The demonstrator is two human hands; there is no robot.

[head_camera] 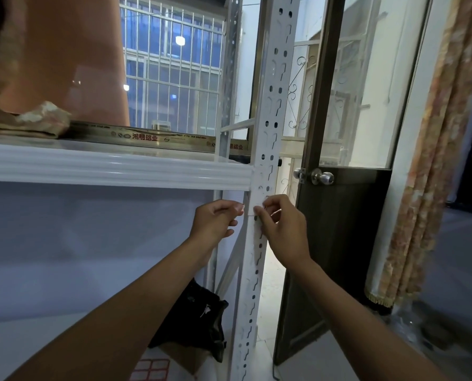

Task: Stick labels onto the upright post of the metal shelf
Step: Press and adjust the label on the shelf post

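Observation:
The white perforated upright post (273, 86) of the metal shelf runs from top to bottom in the middle of the view. A white label (255, 200) lies on the post just below the shelf board (114, 167). My left hand (215, 220) pinches the label's left edge at the post's corner. My right hand (283, 224) presses thumb and fingers on the label's right side against the post's holed face. More white labels appear stuck lower on the post (252, 243), hard to tell apart from the paint.
A sheet of red-bordered labels (151, 369) lies on a cardboard box at the bottom. A black bag (196, 317) sits under the shelf. A dark door with a round knob (323, 177) stands right of the post, a patterned curtain (432, 160) further right.

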